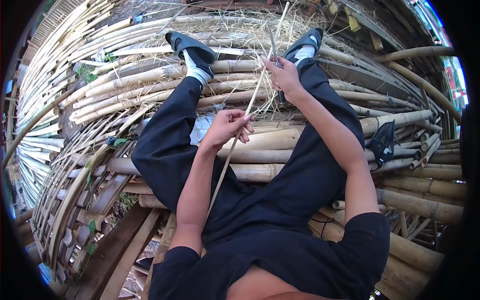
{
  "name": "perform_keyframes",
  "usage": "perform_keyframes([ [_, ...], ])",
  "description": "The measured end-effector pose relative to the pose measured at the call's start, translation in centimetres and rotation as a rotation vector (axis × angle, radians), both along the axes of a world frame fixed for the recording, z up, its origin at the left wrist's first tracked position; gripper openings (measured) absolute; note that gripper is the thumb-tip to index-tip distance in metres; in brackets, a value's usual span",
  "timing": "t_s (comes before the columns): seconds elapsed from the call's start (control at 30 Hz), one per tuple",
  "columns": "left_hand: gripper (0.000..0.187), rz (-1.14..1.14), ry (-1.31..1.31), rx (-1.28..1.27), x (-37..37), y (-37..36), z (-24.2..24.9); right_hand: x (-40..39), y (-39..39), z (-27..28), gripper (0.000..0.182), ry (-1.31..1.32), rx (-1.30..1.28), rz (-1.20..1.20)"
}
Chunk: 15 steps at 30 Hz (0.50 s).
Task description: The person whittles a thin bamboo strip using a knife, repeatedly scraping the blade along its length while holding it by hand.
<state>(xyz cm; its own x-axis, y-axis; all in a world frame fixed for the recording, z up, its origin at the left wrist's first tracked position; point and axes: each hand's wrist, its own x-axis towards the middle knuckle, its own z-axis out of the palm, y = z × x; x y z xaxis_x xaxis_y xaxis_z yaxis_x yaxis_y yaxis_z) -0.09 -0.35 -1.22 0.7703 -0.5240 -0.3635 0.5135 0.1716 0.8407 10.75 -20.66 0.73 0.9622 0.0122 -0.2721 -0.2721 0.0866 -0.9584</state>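
Note:
A long thin bamboo strip (pixel 254 95) runs slantwise from the top of the view down between my legs to my left forearm. My left hand (pixel 230 129) is closed around its middle, thumb and index finger pinching it and the other fingers loosely curled. Farther up, my right hand (pixel 284 75) grips a knife (pixel 272 44); its narrow blade points up and away, and its dark handle end shows below the palm. The blade lies close beside the strip, and my right fingertips are at the strip. Whether the blade touches it I cannot tell.
Bamboo poles (pixel 265 172) lie crosswise under and between my legs. Thin shavings (pixel 240 30) are scattered around my sandals. A dark pouch-like item (pixel 383 142) rests on poles at the right. Curved bamboo slats (pixel 65 215) stand at the left, with more poles stacked behind.

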Motion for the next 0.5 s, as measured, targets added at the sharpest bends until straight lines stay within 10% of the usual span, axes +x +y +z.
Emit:
perform_keyframes([
  [0.3,0.025,0.194,-0.005,-0.037,0.8,-1.4,0.2,-4.6,2.0,1.1,0.028,0.136,-0.218,0.281],
  [0.5,0.022,0.377,-0.081,0.089,0.8,-0.9,-0.7,-6.0,1.3,2.3,0.030,-0.410,-0.853,0.545],
])
